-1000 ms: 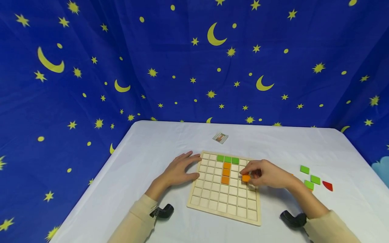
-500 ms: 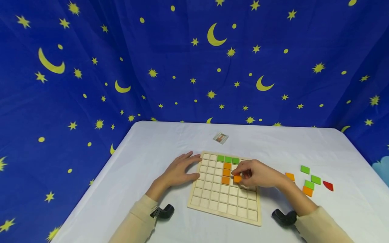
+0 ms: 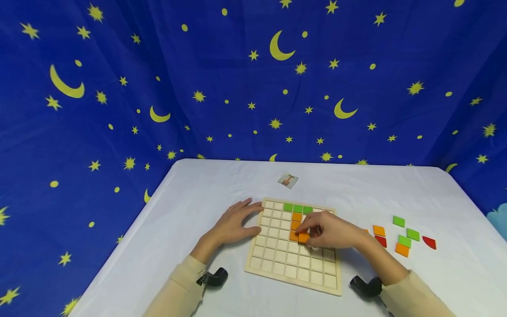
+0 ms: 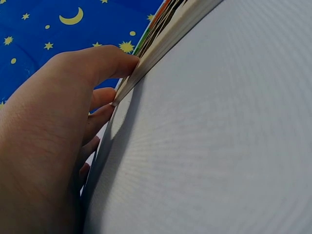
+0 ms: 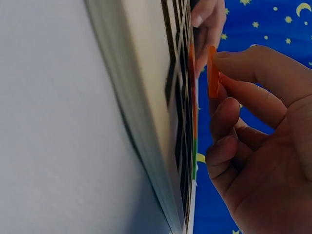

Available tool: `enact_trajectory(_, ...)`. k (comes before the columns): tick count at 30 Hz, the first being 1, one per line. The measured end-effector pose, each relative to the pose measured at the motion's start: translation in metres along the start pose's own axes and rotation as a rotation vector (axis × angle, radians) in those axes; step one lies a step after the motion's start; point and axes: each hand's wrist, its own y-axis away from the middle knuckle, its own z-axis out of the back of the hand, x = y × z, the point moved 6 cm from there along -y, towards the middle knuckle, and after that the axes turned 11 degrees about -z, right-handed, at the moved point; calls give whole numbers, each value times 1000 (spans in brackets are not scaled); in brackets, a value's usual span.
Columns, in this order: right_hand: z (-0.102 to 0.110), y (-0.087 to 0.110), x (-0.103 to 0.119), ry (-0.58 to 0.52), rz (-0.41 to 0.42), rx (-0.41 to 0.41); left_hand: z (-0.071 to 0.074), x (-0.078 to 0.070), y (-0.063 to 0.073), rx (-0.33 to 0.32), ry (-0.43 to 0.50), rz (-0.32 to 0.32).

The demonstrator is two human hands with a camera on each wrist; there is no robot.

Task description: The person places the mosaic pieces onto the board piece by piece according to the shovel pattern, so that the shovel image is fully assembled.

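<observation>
Board [image 3: 279,256] lies flat on the white table [image 3: 206,185], and on the head feed I see the left hand [image 3: 233,223] at its left edge, fingers spread and relaxed, thumb and forefinger touching the rim, nothing in its hold. The right hand [image 3: 330,229] pinches an orange tile [image 3: 303,238] between thumb and forefinger, its other fingers bent towards the palm. From the head I see that tile over the grid, overlapping the right side of the lowest tile in an orange column [image 3: 295,225] of three; on the right wrist feed I make out a gap between it and the board. The column runs down from the middle of a green row [image 3: 298,208] of three at the far edge. Beside the right arm I count three loose green tiles [image 3: 413,234], two orange ones [image 3: 402,250] and a red quarter-round [image 3: 429,242]. Beyond the board lies a small card [image 3: 288,180], its pattern too small for me to read
</observation>
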Motion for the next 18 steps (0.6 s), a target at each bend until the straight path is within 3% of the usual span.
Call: enact_trajectory(18,-25,-5,20,136,43,-13,-2,4,0,15,-21,20)
